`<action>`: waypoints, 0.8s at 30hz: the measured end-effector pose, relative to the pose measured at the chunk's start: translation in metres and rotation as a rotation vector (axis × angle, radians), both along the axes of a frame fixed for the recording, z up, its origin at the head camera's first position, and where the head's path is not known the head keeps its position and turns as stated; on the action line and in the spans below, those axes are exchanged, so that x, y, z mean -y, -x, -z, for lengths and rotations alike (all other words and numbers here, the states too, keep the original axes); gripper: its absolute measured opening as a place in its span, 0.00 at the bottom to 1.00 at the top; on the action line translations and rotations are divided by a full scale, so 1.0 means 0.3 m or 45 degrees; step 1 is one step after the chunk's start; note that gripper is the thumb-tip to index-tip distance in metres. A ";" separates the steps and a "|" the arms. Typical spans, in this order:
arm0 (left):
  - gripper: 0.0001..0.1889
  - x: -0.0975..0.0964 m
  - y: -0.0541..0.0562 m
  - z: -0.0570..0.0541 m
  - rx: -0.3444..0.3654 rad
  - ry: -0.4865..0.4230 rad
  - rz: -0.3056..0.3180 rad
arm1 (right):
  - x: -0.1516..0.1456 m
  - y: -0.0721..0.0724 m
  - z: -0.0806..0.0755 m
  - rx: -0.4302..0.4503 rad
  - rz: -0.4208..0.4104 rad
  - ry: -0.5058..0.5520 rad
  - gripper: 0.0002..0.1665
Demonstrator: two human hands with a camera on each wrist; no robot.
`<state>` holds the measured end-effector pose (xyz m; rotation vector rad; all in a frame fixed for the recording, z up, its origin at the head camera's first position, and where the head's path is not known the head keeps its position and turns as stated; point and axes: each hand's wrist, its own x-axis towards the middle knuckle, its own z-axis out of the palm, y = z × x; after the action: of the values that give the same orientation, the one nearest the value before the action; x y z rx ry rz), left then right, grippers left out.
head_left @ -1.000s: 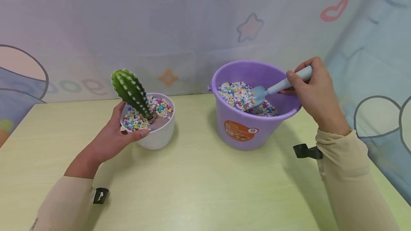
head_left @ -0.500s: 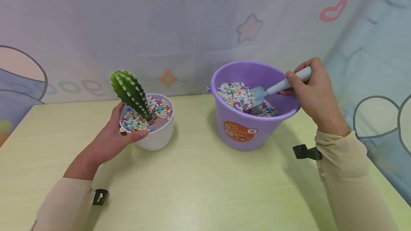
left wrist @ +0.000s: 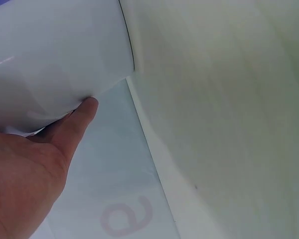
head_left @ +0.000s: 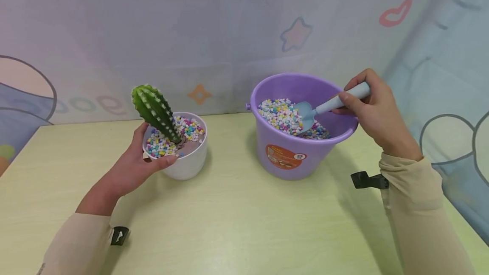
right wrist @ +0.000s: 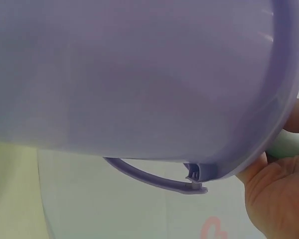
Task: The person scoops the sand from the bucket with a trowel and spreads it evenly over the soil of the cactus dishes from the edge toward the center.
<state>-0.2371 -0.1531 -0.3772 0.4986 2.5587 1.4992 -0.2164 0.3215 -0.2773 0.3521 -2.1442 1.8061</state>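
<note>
On the left of the head view, a green cactus [head_left: 154, 111] leans leftward in a white flower pot [head_left: 191, 166]. Colourful pebbles cover part of the brown surface around its base. My left hand [head_left: 127, 169] grips the pot from its left side, thumb across the front; the other fingers are mostly hidden. A purple bucket [head_left: 294, 154] on the right contains many small coloured pebbles [head_left: 280, 116]. My right hand [head_left: 382, 113] holds a light blue toy shovel [head_left: 341, 99] by its handle over the bucket's right rim. The shovel's blade lies among the pebbles.
Both the pot and the bucket stand on a pale wooden table [head_left: 237, 215]. A printed cloth [head_left: 229, 33] hangs directly behind them, and another cloth [head_left: 454, 96] hangs along the right side. The bucket's handle [right wrist: 154, 180] hangs behind it in the right wrist view.
My right hand has tilted slightly, and the shovel's blade has shifted a little to the right within the pebbles. The left hand keeps its hold on the pot.
</note>
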 end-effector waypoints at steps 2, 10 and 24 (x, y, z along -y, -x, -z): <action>0.52 0.001 -0.001 0.002 0.003 0.004 -0.001 | 0.004 0.000 0.002 -0.008 0.036 -0.062 0.08; 0.52 0.006 -0.002 0.004 -0.002 0.000 0.000 | 0.033 -0.003 -0.001 0.021 0.357 -0.518 0.17; 0.52 -0.002 0.006 0.013 -0.029 -0.023 0.004 | 0.006 -0.080 -0.080 -0.160 0.254 -0.700 0.11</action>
<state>-0.2391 -0.1524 -0.3810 0.5241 2.5622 1.5258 -0.1923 0.3197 -0.2534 0.3461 -2.4528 1.0407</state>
